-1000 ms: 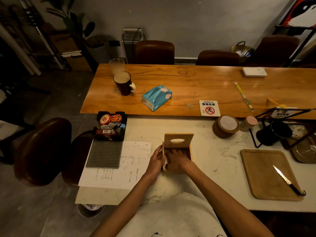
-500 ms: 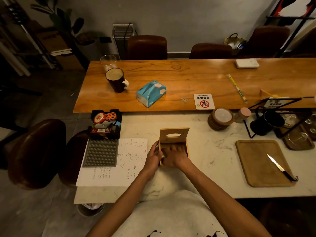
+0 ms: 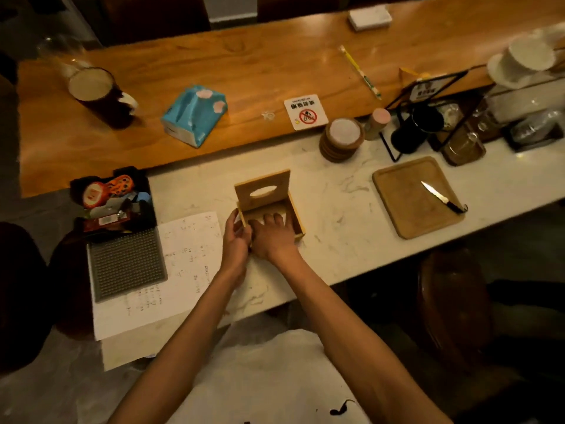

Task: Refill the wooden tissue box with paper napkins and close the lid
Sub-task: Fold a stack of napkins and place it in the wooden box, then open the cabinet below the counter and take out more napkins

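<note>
pressing my right hand point(image 3: 273, 237) flat, fingers straight, into the wooden tissue box point(image 3: 299, 224) onto the paper napkins point(image 3: 283, 213) inside. my left hand point(image 3: 235, 240) pinches the box's left wall between thumb and curled fingers. the lid point(image 3: 263, 186) stands upright at the far edge. the box sits on the marble counter point(image 3: 336, 209), a written sheet point(image 3: 189, 255) just left, a cutting board point(image 3: 406, 206) with a knife point(image 3: 440, 197) to the right.

Wooden table point(image 3: 275, 65) behind marble counter point(image 3: 336, 197)
</note>
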